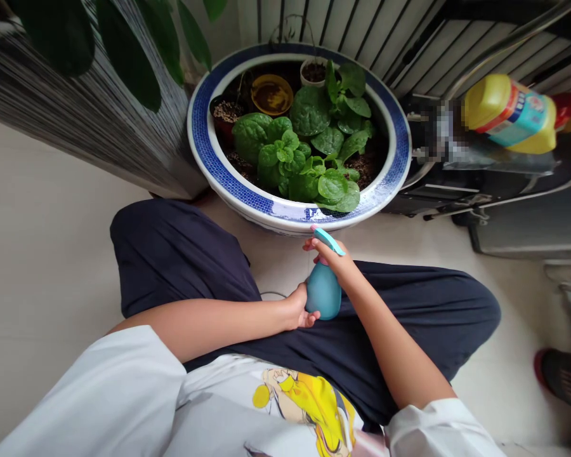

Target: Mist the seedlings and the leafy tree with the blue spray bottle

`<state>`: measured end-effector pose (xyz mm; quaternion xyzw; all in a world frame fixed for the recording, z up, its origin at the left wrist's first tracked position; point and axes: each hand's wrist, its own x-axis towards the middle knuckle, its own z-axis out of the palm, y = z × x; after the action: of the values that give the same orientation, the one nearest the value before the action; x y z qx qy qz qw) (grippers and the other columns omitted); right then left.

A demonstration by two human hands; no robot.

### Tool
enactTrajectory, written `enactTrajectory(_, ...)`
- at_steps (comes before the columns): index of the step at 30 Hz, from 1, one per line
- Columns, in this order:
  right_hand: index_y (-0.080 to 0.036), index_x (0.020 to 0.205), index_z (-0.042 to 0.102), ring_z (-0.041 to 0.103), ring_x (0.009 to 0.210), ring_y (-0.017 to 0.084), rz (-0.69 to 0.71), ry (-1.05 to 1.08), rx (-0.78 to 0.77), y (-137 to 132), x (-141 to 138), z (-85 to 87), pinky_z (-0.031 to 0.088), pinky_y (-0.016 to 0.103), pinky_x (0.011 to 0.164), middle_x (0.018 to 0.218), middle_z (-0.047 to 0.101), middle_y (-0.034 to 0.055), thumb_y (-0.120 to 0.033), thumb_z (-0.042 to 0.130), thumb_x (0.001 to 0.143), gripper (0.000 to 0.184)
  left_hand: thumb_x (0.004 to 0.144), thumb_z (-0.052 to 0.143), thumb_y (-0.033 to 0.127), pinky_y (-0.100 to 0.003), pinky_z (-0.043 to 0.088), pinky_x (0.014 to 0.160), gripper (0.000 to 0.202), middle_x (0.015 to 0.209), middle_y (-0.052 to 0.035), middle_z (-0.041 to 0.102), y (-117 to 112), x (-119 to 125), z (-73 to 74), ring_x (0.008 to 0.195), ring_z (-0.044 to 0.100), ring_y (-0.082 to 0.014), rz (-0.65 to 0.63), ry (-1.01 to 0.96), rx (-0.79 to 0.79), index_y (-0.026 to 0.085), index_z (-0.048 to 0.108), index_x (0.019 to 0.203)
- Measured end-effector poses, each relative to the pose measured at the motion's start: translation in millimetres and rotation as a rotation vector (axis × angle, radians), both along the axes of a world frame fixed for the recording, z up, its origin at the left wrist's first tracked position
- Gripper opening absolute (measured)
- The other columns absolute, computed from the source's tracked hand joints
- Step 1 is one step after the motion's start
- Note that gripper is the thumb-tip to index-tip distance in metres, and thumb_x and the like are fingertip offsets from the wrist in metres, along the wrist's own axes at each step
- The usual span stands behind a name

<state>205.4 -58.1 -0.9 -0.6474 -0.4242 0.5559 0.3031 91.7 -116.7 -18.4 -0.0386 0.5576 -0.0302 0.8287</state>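
Observation:
A blue spray bottle with a turquoise and pink spray head stands between my knees, its nozzle toward the pot. Around its neck and trigger my right hand is closed. My left hand cups the bottle's lower left side, fingers curled under its base. Just beyond the nozzle is a large blue-and-white ceramic pot. Green leafy plants grow in it, some leaves shiny as if wet. A yellow dish, a small white pot and a dark small pot sit inside its rim.
Dark broad leaves overhang the upper left, beside a grey striped panel. To the right, a yellow bottle with a red cap lies among metal tubing and black parts. A dark shoe rests on the pale floor.

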Motion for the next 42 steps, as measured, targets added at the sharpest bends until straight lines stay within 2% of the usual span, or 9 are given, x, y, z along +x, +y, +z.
enactTrajectory(4,-0.018,0.084,0.073,0.059,0.063,0.016,-0.008,-0.007,-0.007,0,-2,3.9,0.051,0.031,0.060,0.092,0.075,0.0082,-0.056,0.066,0.074,0.040,0.097,0.022,0.058,-0.014,0.032,0.030,0.052,0.052,0.0003,0.049,-1,-1,-0.5,0.036,0.045,-0.0089,0.007,-0.009,-0.004,0.017,0.050,0.078)
enactTrajectory(8,-0.018,0.091,0.073,0.062,0.071,0.018,-0.029,0.001,-0.015,0,-4,5.0,0.051,0.029,0.060,0.091,0.075,0.0082,-0.054,0.066,0.073,0.041,0.097,0.021,0.057,-0.014,0.033,0.030,0.052,0.053,0.0004,0.049,0,-2,-1.2,0.037,0.045,-0.0089,0.004,-0.008,-0.007,0.017,0.050,0.079)
enactTrajectory(12,-0.017,0.089,0.072,0.063,0.072,0.019,-0.009,0.010,0.018,0,-5,4.2,0.049,0.028,0.059,0.090,0.074,0.0091,-0.053,0.064,0.075,0.040,0.096,0.020,0.060,-0.015,0.036,0.029,0.058,0.054,-0.0013,0.051,1,-2,-0.2,0.037,0.048,-0.0094,-0.014,-0.023,-0.010,0.015,0.053,0.079)
enactTrajectory(17,-0.017,0.101,0.072,0.065,0.077,0.021,0.006,0.013,0.033,0,-5,3.2,0.049,0.028,0.058,0.090,0.074,0.0088,-0.051,0.064,0.076,0.043,0.096,0.019,0.061,-0.015,0.039,0.030,0.062,0.053,-0.0029,0.053,1,-2,-0.7,0.037,0.050,-0.0102,-0.035,-0.032,-0.009,0.013,0.055,0.079)
enactTrajectory(26,-0.019,0.100,0.072,0.066,0.078,0.022,0.010,-0.022,0.040,1,-7,0.5,0.050,0.028,0.057,0.088,0.074,0.0079,-0.049,0.061,0.078,0.039,0.095,0.017,0.061,-0.016,0.041,0.032,0.063,0.054,-0.0033,0.054,1,-1,-6.4,0.040,0.053,-0.0110,-0.061,-0.034,-0.016,0.014,0.055,0.081)
enactTrajectory(29,-0.018,0.088,0.071,0.065,0.075,0.021,0.027,-0.041,0.054,2,-9,1.1,0.050,0.028,0.055,0.085,0.073,0.0081,-0.049,0.059,0.078,0.035,0.095,0.015,0.061,-0.015,0.034,0.031,0.059,0.052,-0.0007,0.049,-1,0,-10.5,0.037,0.046,-0.0096,-0.066,-0.024,-0.014,0.017,0.051,0.079)
enactTrajectory(33,-0.019,0.080,0.069,0.065,0.070,0.020,0.056,-0.095,0.088,4,-10,-1.1,0.050,0.027,0.055,0.082,0.073,0.0070,-0.050,0.056,0.081,0.033,0.093,0.016,0.063,-0.013,0.019,0.031,0.053,0.047,0.0053,0.034,-3,1,-18.4,0.033,0.031,-0.0072,-0.071,0.017,0.007,0.021,0.040,0.074)
enactTrajectory(38,-0.019,0.082,0.068,0.067,0.072,0.020,0.069,-0.141,0.109,7,-11,-7.0,0.050,0.026,0.056,0.081,0.073,0.0062,-0.050,0.054,0.084,0.034,0.093,0.014,0.062,-0.014,0.017,0.034,0.050,0.046,0.0065,0.029,-4,0,-28.3,0.034,0.028,-0.0077,-0.079,0.024,0.049,0.023,0.034,0.071)
enactTrajectory(42,-0.019,0.083,0.068,0.065,0.070,0.020,0.065,-0.185,0.168,3,-15,-3.5,0.050,0.027,0.057,0.080,0.072,0.0054,-0.048,0.053,0.087,0.033,0.092,0.016,0.066,-0.016,0.018,0.035,0.052,0.046,0.0067,0.029,-5,-2,-35.6,0.034,0.027,-0.0085,-0.061,0.015,0.137,0.023,0.036,0.071)
